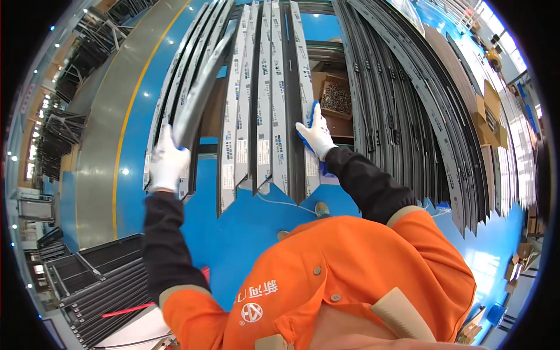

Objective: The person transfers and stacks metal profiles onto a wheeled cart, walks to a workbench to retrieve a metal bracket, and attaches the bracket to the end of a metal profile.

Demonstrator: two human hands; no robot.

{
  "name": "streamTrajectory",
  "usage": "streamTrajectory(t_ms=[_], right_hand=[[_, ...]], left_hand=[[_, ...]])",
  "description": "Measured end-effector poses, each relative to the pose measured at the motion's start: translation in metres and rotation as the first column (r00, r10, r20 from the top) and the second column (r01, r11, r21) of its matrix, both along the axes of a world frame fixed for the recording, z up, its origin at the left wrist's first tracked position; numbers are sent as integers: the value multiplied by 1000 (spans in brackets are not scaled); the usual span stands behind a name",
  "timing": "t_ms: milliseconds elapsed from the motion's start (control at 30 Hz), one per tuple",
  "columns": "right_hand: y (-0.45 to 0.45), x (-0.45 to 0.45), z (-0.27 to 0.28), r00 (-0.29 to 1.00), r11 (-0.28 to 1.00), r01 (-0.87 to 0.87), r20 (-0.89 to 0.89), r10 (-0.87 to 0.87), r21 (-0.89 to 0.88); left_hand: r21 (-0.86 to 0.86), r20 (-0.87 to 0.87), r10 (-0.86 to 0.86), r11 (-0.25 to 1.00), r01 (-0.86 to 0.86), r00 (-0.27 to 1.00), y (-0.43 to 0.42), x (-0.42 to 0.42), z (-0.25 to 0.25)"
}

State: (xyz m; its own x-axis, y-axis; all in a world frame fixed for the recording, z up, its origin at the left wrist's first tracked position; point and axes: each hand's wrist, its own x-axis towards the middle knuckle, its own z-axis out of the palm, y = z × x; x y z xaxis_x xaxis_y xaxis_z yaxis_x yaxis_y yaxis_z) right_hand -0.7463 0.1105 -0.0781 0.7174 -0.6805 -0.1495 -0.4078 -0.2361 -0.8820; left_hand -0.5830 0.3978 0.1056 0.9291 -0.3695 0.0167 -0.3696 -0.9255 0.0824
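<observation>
Several long metal profiles (264,111) with printed white film lie side by side, their mitred ends towards me. My left hand (167,163), in a white glove, is at the near end of a motion-blurred profile (201,87) that slants across the left group. Its thumb and fingers appear to close on that profile, though the contact is partly hidden. My right hand (318,135), in a white glove with blue on the palm side, rests against the outer edge of the rightmost film-covered profile (302,76), thumb and fingers spread.
Dark profiles (385,111) are stacked in a curved row at right. Beneath the profiles sits a box of small metal parts (336,96). Dark frames (105,280) stand at lower left. A yellow line (124,125) edges the blue floor (216,245); an open carton (492,119) is at far right.
</observation>
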Motion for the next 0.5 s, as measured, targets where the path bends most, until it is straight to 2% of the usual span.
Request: streamTrajectory(t_ms=[33,100,167,233,267,300,333,367,400,433,500], right_hand=[[1,-2,1,1000,1000,3,-6,-3,8],[1,-4,11,986,904,-77,-168,6,-421],[4,2,26,951,627,-212,-307,-45,-750],[20,20,44,990,817,-109,9,139,-566],[33,30,53,907,929,-199,302,295,-312],[48,39,70,859,903,-410,385,336,127],[61,52,84,812,652,-563,484,325,508],[75,68,89,814,404,-579,528,241,708],[88,83,93,827,107,-558,542,148,823],[94,101,96,851,-149,-503,518,87,851],[115,123,110,925,-72,-365,371,88,928]], left_hand=[[34,27,-48,998,47,998,2,-6,26],[73,48,-96,993,93,994,6,-25,61],[73,128,-256,966,249,958,23,-62,80],[66,146,-273,962,266,951,38,-104,84],[8,55,-211,978,211,976,38,-124,88],[-47,45,-232,971,234,972,39,-146,89],[-106,40,-254,961,257,966,41,-166,89],[-97,41,-254,962,257,966,42,-186,89],[-89,39,-255,962,258,966,45,-205,89],[-27,8,-216,976,216,976,53,-222,87],[137,-47,-122,982,127,991,66,-250,72]])
